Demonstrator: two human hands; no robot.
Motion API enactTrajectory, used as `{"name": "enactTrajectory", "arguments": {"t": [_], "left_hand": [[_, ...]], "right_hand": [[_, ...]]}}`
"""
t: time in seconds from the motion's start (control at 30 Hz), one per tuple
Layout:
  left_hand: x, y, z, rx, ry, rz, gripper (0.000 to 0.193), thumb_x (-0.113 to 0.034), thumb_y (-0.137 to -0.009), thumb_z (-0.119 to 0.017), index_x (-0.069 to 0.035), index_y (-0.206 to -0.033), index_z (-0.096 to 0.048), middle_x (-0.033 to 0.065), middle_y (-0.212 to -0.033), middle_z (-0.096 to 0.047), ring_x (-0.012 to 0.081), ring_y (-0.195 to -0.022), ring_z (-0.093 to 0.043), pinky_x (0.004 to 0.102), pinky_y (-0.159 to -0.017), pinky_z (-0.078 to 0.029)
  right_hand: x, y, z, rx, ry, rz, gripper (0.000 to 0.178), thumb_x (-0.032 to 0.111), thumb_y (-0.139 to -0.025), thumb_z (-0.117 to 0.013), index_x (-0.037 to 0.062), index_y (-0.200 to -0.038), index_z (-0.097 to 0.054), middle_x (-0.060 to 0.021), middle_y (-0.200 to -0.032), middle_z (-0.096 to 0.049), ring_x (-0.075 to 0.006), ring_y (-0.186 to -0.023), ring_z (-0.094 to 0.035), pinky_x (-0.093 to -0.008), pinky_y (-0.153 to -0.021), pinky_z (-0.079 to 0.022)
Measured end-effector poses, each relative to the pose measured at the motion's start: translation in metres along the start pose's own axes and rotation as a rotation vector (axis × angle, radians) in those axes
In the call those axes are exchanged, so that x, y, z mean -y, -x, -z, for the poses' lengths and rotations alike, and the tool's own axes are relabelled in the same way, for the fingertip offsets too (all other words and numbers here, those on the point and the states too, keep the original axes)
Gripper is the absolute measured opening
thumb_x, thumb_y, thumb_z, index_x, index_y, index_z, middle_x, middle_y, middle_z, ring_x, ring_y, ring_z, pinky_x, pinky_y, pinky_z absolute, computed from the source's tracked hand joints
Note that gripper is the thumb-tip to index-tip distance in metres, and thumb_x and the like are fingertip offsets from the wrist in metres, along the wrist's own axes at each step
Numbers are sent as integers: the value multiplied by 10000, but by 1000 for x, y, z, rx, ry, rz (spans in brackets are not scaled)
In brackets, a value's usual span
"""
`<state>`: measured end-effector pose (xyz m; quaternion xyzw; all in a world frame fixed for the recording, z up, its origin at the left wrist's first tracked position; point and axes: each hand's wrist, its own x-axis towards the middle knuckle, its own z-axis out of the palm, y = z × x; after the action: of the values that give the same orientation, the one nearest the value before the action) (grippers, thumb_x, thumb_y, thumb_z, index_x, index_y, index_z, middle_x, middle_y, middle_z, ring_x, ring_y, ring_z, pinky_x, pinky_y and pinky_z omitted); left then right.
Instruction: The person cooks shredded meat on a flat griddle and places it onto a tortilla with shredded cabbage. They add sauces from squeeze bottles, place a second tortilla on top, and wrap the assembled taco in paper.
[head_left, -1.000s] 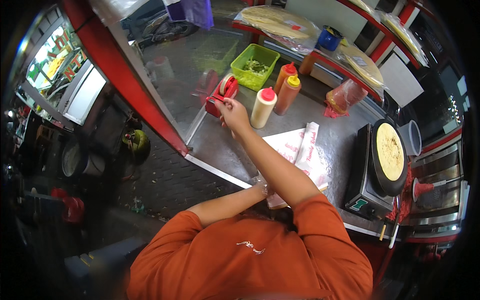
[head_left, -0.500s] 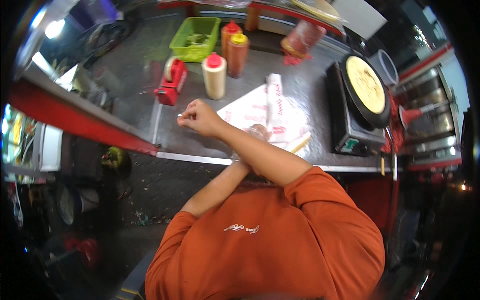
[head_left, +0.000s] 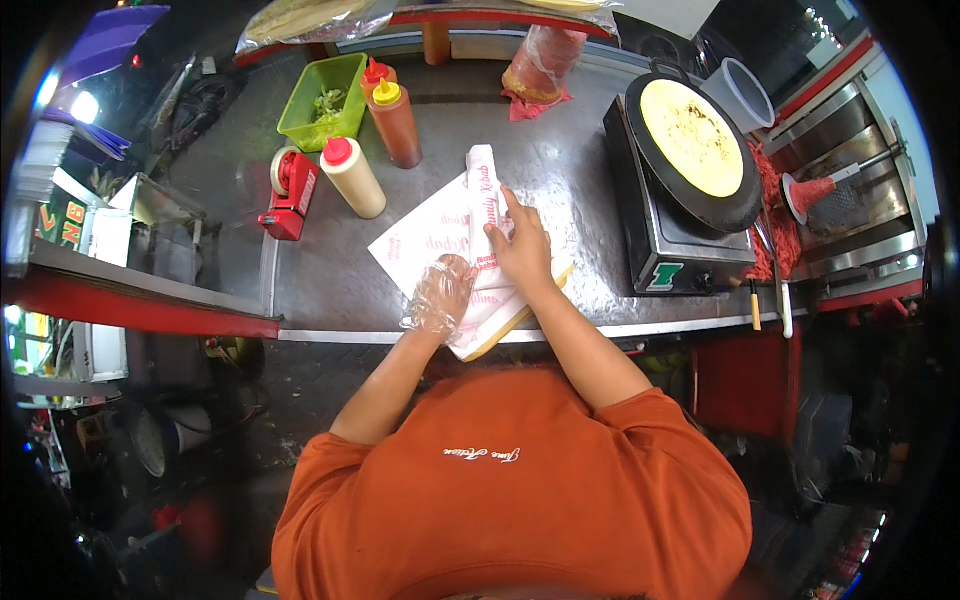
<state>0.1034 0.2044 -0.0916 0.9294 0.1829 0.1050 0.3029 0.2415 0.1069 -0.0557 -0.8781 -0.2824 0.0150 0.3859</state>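
Note:
A long paper-wrapped roll (head_left: 481, 185), white with red print, stands out on the counter in front of me. It lies across a flat sheet of printed wrapping paper (head_left: 412, 236). My left hand (head_left: 443, 293), in a clear plastic glove, is curled against the roll's near end. My bare right hand (head_left: 525, 248) lies along the roll's right side, thumb and fingers apart and touching it. Under my hands rests a stack of wrapping paper (head_left: 495, 322) with a yellowish edge, reaching the counter's front edge.
Left stand a red tape dispenser (head_left: 291, 198), a cream sauce bottle (head_left: 354, 180), two red-orange bottles (head_left: 396, 122) and a green basket (head_left: 296, 118) of shredded greens. Right, a flatbread (head_left: 700, 135) sits in a black pan (head_left: 738, 212) on a stove (head_left: 690, 270). Beyond are knives (head_left: 785, 308) and red shredded food (head_left: 783, 245).
My right hand, earlier crossed over my left arm near the tape dispenser and pinching a small white piece, has swung right onto the roll. My left hand stays by the roll's near end.

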Motion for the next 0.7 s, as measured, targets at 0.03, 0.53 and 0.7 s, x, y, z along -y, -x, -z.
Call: {"name": "enactTrajectory", "arguments": {"t": [0.03,0.53,0.7], "left_hand": [[2,-1,2,-13,-9,-33,240,-221,-1001,-536,1,-985,-625,191,-1021,-645,385,-1000,-607,470,-890,-489],[-31,5,27,265,-320,-125,860,-667,-863,-584,-165,-1534,-390,234,-1442,-483,441,-1323,-423,544,-1123,-314],[-29,-20,80,709,-51,-321,583,-576,-959,-528,-179,-1382,-594,182,-1347,-579,356,-1259,-526,453,-1114,-365]], "right_hand": [[3,-10,1,60,51,-20,636,252,-881,-725,177,-1469,-492,-137,-1081,-630,-289,-865,-642,-416,-804,-511],[47,-114,8,-52,195,344,447,253,-942,-631,79,-1348,-562,-259,-1249,-555,-431,-1022,-621,-493,-903,-510],[16,-2,37,525,386,489,226,218,-850,-694,78,-1027,-708,-117,-1085,-649,-312,-1079,-578,-509,-921,-456]]}}
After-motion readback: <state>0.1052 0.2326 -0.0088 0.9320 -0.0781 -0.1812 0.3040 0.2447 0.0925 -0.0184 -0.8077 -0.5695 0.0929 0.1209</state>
